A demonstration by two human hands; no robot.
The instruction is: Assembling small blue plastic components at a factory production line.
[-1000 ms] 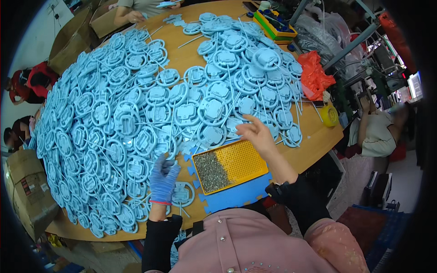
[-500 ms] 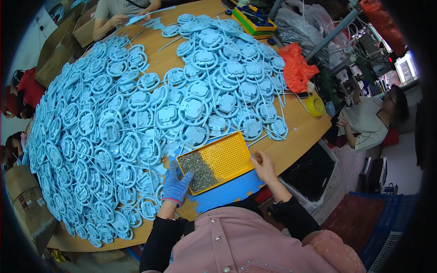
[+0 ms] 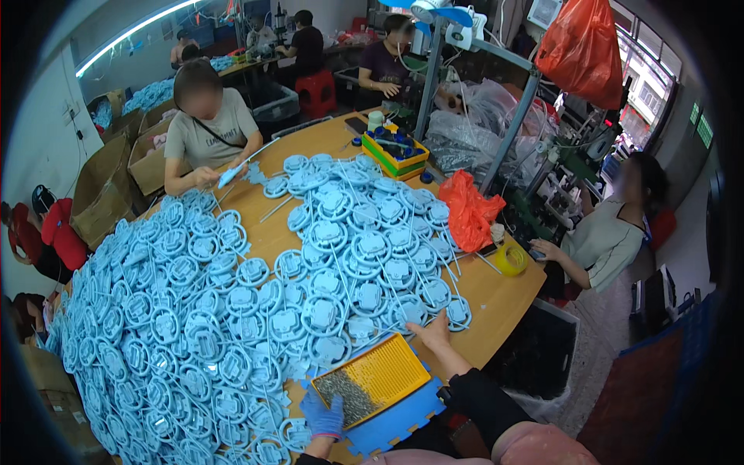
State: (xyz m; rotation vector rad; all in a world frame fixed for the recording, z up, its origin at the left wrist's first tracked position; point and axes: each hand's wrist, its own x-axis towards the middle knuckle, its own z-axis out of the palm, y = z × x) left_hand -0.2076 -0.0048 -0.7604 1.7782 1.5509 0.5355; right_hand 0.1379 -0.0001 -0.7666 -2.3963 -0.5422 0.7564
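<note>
Right hand [image 3: 432, 338] has moved to the yellow tray's [image 3: 401, 367] far-right corner, fingers spread.
Left hand [image 3: 322, 417] stays at the left rim, perhaps steadying it; grip unclear.

A pale wall [image 3: 48, 147] bounds the left side; a lit tube light [image 3: 138, 33] runs at a slant at upper left. A bright, dark-framed window [image 3: 649, 97] stands at upper right. Furniture noted: a brown wooden table [image 3: 497, 329], a red stool [image 3: 316, 94] toward the rear, and a grey metal frame [image 3: 511, 128]. The floor [image 3: 603, 329] at right is pale and speckled; the reddish-brown area at lower right, poorly lit, appears to be a mat [image 3: 624, 387].
</note>
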